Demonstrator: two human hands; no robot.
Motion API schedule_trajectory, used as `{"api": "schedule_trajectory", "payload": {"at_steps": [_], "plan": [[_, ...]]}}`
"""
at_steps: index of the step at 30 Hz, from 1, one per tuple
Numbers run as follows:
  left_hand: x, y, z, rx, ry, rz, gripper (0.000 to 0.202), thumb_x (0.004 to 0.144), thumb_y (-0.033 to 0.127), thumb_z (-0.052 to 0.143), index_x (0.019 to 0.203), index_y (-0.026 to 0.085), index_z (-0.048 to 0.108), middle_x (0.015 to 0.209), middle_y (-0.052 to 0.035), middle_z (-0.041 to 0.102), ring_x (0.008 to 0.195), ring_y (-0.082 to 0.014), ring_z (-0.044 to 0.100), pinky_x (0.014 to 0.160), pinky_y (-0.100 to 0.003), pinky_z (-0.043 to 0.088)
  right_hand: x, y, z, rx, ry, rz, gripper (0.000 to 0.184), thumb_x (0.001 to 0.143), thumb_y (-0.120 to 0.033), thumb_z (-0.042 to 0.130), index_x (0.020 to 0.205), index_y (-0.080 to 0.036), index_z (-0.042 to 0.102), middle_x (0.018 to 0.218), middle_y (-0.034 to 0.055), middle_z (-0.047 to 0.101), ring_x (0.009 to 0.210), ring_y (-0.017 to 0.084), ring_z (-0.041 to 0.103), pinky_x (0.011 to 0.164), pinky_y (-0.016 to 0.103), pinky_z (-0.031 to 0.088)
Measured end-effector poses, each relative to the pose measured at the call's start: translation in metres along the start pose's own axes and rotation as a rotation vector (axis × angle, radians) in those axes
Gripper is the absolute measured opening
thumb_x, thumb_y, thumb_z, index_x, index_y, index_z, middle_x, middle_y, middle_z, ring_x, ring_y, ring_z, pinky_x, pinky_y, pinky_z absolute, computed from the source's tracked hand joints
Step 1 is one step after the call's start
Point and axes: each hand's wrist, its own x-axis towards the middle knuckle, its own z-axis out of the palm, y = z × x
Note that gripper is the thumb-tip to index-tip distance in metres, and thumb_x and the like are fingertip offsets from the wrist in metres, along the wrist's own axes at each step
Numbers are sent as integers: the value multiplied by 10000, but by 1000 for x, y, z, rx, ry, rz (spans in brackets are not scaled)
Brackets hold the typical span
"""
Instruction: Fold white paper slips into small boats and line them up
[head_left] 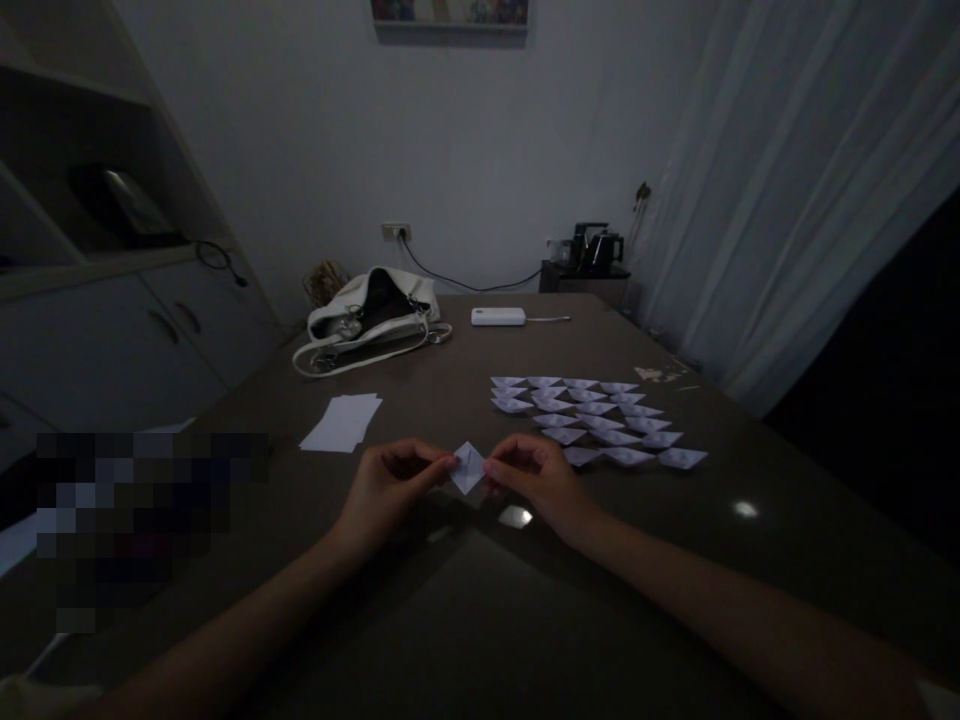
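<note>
A small white folded paper piece (468,468), diamond-shaped, is held just above the dark table (465,620). My left hand (390,485) pinches its left corner and my right hand (534,478) pinches its right corner, both with fingers closed. Rows of several finished folded paper boats (592,418) lie on the table just right of my right hand. A small stack of flat white paper sheets (343,421) lies to the left, beyond my left hand.
A white handbag (367,318) sits at the table's far left, a white power bank (498,316) with a cable beside it. A kettle set (592,250) stands by the back wall. Cabinets (112,330) run along the left, a curtain (780,200) hangs on the right.
</note>
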Motion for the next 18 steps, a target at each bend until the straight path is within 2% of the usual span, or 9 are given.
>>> {"api": "schedule_trajectory", "payload": {"at_steps": [6,12,18], "plan": [[2,-3,0,24,7,-4,200,659,322,749,687,137,680,710,-54,739,619,-169,679,543,-230,533,1,3,-1,-86,-5,-71,161,743,-318,685,725,-179,606,659,-3,633,599,117,598,603,259,479],[0,-2,3,-4,-16,-11,211,632,323,770,671,135,682,712,-48,741,617,-167,680,547,-222,535,-3,3,2,-202,11,-110,109,795,-251,623,721,-182,584,626,-6,604,591,131,583,570,254,448],[0,-1,2,-17,15,-19,171,638,276,766,664,134,676,729,-44,742,637,-156,679,572,-215,533,-1,1,1,-132,24,-81,107,773,-262,642,724,-173,608,639,-2,615,584,123,585,583,262,463]]}}
